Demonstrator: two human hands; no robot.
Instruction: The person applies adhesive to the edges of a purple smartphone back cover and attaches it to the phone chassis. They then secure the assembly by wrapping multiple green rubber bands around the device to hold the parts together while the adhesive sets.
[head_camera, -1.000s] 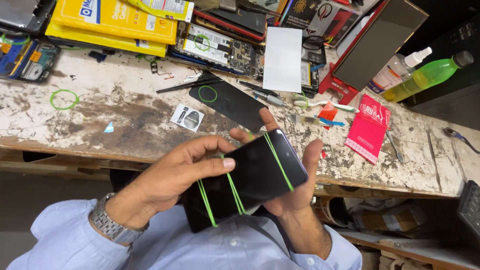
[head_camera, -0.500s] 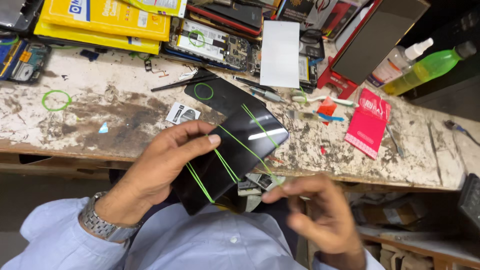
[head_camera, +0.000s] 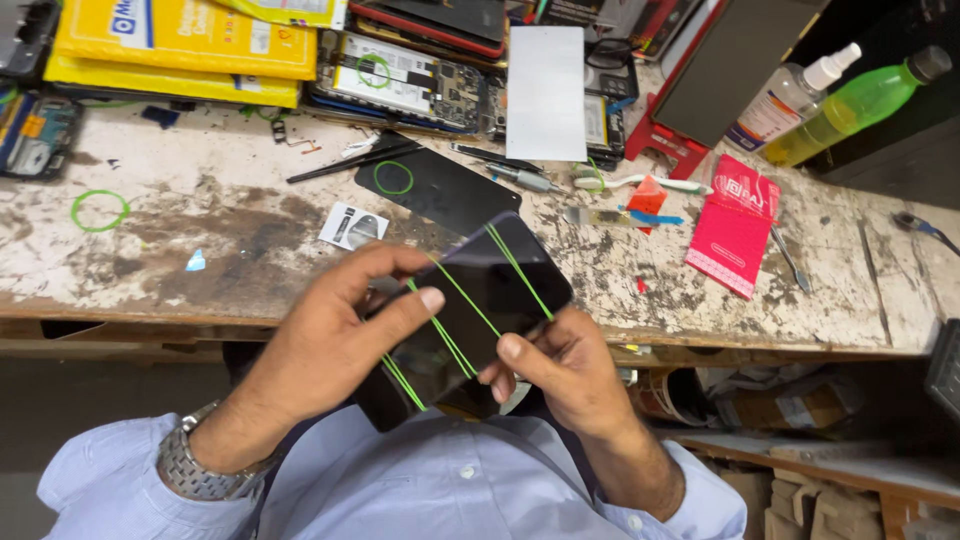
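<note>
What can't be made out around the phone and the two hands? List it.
- Head view: the phone's lower end is covered by the left hand.
- Its underside faces away.
- Right hand: its fingers curl beneath the phone.
- Green rubber bands: their number is unclear where they cross.

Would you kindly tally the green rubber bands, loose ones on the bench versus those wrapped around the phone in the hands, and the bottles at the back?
Loose green rubber bands on the bench: 3
Green bands stretched across the phone: at least 3
Bottles: 2, one green, one clear spray
Total: 8
</note>
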